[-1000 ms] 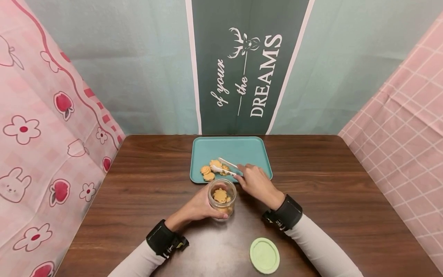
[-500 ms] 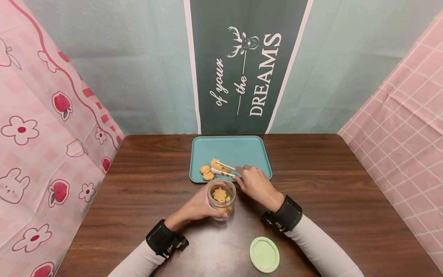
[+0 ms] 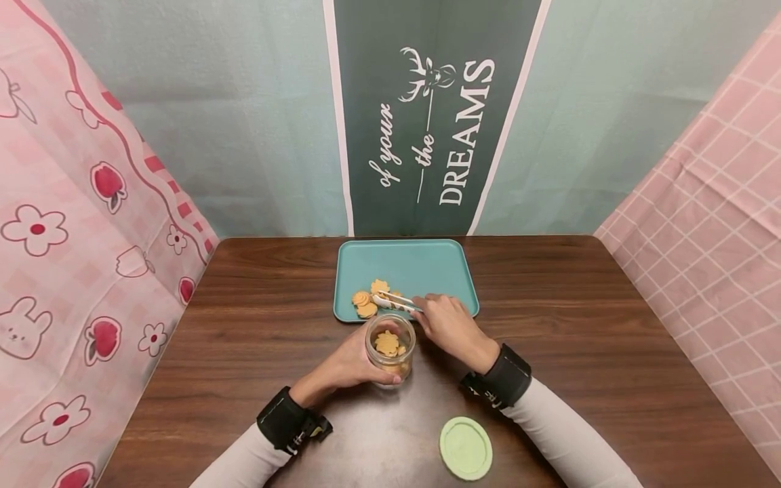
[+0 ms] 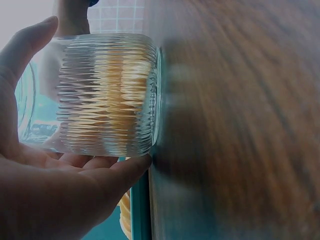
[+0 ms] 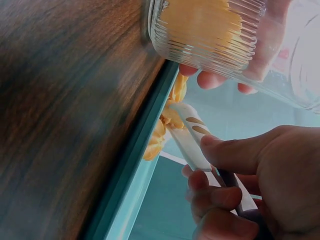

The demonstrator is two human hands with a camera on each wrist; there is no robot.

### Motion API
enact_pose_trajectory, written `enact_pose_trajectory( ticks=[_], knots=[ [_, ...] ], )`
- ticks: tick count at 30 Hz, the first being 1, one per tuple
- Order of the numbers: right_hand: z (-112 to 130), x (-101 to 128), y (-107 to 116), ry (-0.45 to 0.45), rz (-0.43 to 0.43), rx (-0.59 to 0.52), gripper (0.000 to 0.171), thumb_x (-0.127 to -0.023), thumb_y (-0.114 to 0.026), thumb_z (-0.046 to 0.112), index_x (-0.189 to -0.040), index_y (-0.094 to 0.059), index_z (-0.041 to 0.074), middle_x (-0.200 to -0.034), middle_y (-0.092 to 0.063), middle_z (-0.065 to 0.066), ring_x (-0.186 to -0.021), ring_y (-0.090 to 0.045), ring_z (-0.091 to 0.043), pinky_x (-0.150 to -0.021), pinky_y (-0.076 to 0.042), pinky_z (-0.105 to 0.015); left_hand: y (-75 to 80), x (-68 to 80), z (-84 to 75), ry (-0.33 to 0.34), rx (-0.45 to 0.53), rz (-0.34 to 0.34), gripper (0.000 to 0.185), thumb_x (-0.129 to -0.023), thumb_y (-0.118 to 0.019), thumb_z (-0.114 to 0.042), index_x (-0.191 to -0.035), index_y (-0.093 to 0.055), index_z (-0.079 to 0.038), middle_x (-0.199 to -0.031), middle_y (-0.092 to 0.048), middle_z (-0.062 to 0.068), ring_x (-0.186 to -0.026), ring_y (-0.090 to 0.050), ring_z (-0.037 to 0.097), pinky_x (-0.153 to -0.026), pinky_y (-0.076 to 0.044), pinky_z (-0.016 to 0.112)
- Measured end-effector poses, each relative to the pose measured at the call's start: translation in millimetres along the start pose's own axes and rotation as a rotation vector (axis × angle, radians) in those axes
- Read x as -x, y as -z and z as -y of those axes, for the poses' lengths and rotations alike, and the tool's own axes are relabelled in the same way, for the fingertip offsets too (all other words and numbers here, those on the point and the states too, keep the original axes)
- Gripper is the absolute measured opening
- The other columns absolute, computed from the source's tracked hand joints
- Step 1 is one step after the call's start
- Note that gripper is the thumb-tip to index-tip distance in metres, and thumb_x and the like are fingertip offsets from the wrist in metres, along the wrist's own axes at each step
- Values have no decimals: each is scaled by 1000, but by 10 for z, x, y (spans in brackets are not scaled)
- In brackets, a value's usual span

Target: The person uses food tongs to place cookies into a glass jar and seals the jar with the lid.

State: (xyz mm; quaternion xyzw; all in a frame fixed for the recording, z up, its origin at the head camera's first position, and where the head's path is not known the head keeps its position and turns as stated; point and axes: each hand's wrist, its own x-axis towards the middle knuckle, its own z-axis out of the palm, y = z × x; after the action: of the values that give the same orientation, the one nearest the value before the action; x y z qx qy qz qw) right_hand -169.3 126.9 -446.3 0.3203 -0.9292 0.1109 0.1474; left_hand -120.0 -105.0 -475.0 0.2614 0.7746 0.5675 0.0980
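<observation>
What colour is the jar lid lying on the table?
Light green; the lid shows best in the head view.

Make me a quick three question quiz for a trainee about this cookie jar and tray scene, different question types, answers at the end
1. True or false: the green lid is on the glass jar.
2. Multiple choice: the right hand holds A) a spoon, B) white tongs, C) the lid.
3. Fill in: the loose cookies lie on the teal ____.

Key
1. False: the lid lies on the table, near the right forearm; the jar is open.
2. B.
3. Tray. The left hand grips the jar, which already holds cookies.
</observation>
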Motion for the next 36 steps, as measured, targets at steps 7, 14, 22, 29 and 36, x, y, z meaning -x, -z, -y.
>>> enact_pose_trajectory(
  ticks=[7,14,22,29,36],
  knots=[
    [-21,12,37,7,-14,7,10,-100,-75,17,-99,-74,8,-70,-59,-2,-65,-66,-27,-52,-52,-41,0,6,-2,10,-2,0,82,-69,-101,-16,-137,-57,-6,-135,-63,7,-129,-57,23,-115,-42,36],
    [-54,17,87,-3,-32,-16,10,-99,-76,17,-97,-74,8,-70,-58,-1,-64,-66,-27,-52,-51,-42,-4,-3,-9,8,2,3,80,-68,-100,-14,-136,-58,-6,-135,-62,7,-130,-56,23,-116,-41,36],
    [-104,18,214,-24,-33,-34,12,-100,-75,18,-95,-73,8,-68,-55,0,-60,-61,-20,-51,-49,-37,-8,1,-8,10,14,4,81,-69,-100,-12,-137,-57,-5,-137,-62,8,-130,-56,24,-115,-42,35],
    [-162,46,380,-43,-45,-61,12,-100,-75,19,-98,-74,7,-66,-50,1,-56,-49,-14,-49,-42,-32,-6,3,-1,17,14,6,82,-69,-100,-13,-138,-56,-6,-138,-60,8,-131,-55,24,-116,-41,37],
    [-177,84,516,-64,-54,-75,14,-101,-74,18,-105,-76,5,-67,-51,1,-55,-46,-12,-50,-41,-31,-3,8,4,23,1,1,81,-69,-101,-18,-137,-58,-8,-138,-60,7,-132,-55,23,-117,-40,40]
  ],
)
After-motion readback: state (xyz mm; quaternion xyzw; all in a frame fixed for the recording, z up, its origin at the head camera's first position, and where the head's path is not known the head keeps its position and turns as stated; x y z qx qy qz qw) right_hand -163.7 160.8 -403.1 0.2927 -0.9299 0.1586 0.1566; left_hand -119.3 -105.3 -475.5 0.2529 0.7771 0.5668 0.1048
